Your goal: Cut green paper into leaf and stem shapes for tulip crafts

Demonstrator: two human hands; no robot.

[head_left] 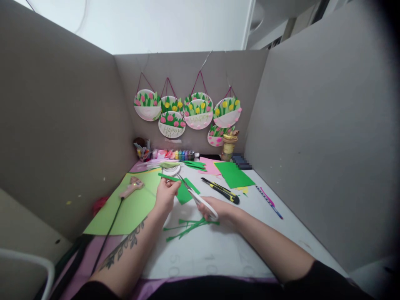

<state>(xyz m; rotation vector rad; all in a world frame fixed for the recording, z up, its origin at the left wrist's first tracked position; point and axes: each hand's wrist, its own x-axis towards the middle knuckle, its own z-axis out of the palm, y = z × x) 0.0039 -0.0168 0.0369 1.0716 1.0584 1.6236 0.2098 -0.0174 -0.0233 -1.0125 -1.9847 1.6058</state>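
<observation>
Centre of frame: left hand (167,191) pinched on a narrow, flat green paper strip (170,177). Right hand (213,205) closed around the white handles of scissors (194,195); slim metal blades parted near the strip. Its fingers are partly hidden behind the handles. Below, thin green stems (187,228) with flared ends lie crossed on a smooth white mat (200,254), whose faint numerals include "10"; the lower edge is covered by dark clothing. Upper centre: rounded white paper plates (171,130), overlapping, two lettered "HAPPY". Dark object (241,161), right of centre, pixelated, unidentifiable.
</observation>
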